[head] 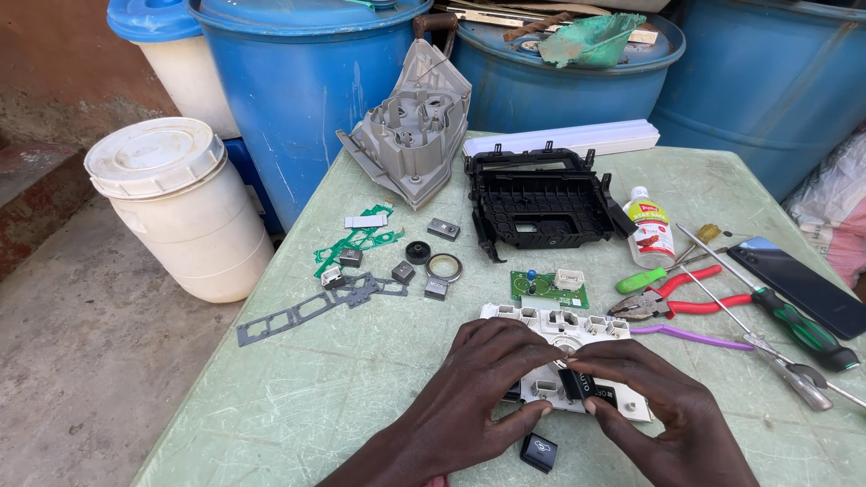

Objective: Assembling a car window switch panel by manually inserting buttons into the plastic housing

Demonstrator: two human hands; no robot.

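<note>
Both hands rest on a white plastic switch panel (559, 326) lying on the pale green table (298, 406). My left hand (483, 383) presses on the panel's left part, thumb under its near edge. My right hand (658, 406) pinches a small black button cap (577, 385) against the panel between thumb and forefinger. Another black button cap (538, 451) lies loose on the table just in front of my hands. A small green circuit board (546, 289) sits right behind the panel.
Red-handled pliers (672, 302), green-handled screwdrivers (798, 329), a phone (798, 284) and a small bottle (649, 225) lie to the right. A black plastic frame (537, 203), grey housing (410, 131) and small parts (361, 261) lie behind. Blue barrels (307, 81) and a white drum (176, 207) surround the table.
</note>
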